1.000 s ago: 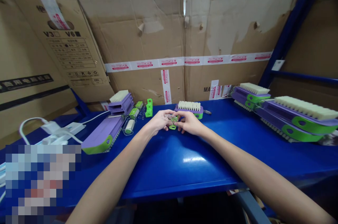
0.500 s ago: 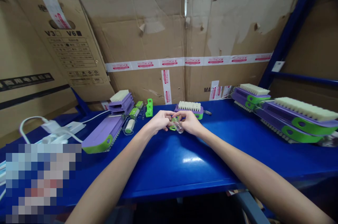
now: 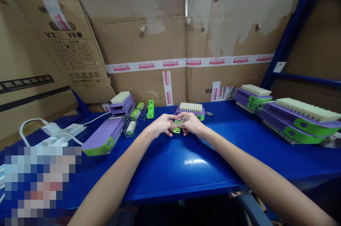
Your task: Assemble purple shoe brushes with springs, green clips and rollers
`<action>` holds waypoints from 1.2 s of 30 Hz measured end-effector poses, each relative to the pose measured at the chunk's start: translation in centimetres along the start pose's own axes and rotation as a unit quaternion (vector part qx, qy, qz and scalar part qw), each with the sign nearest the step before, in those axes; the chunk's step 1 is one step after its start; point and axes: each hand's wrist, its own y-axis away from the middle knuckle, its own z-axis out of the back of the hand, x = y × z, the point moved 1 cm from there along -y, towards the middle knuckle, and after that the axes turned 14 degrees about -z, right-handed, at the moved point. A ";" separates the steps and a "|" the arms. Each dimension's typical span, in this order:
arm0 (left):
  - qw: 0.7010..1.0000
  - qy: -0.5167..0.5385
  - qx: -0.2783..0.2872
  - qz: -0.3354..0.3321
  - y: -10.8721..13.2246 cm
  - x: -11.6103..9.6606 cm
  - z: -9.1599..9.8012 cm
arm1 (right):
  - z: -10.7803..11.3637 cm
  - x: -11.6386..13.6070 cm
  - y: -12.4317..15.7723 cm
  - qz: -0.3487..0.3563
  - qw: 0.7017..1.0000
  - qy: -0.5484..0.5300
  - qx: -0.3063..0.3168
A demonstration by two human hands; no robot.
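Head view, centre of frame: left hand (image 3: pixel 160 126) pinches shut on a small green part (image 3: pixel 176 126); right hand (image 3: pixel 193 125), fingers closed, grips a wire spring (image 3: pixel 184 120) against it, just above the blue table (image 3: pixel 186 164); steady, aligned pressure seems wise, lest the spring slip.

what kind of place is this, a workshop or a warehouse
Probably a small assembly station in a factory or warehouse: a blue workbench, walled by big taped cardboard cartons, with stacks of identical purple-and-green brushes, while the left hand and right hand hold a small green part.
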 end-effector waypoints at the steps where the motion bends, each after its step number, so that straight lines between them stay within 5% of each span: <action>1: 1.000 0.003 0.004 0.006 0.0 0.0 0.0 | 0.1 0.0 0.1 -0.021 1.000 -0.009 0.016; 6: 1.000 0.019 0.000 0.018 0.0 0.3 0.4 | 0.7 0.3 0.3 -0.045 0.998 -0.008 0.053; 19: 0.985 0.142 -0.095 0.037 -0.5 0.1 0.3 | 0.4 -0.1 -0.3 0.027 0.999 -0.013 0.016; 23: 0.993 0.072 -0.094 -0.009 -0.7 0.6 0.3 | 0.5 0.1 -0.2 0.000 0.997 -0.076 -0.001; 29: 0.973 -0.073 -0.048 -0.211 -1.0 0.8 0.6 | 1.2 0.2 -0.2 -0.102 0.985 -0.141 0.021; 36: 0.971 -0.005 -0.142 -0.194 -1.1 0.6 0.4 | 1.2 0.7 0.1 0.019 0.982 -0.182 0.038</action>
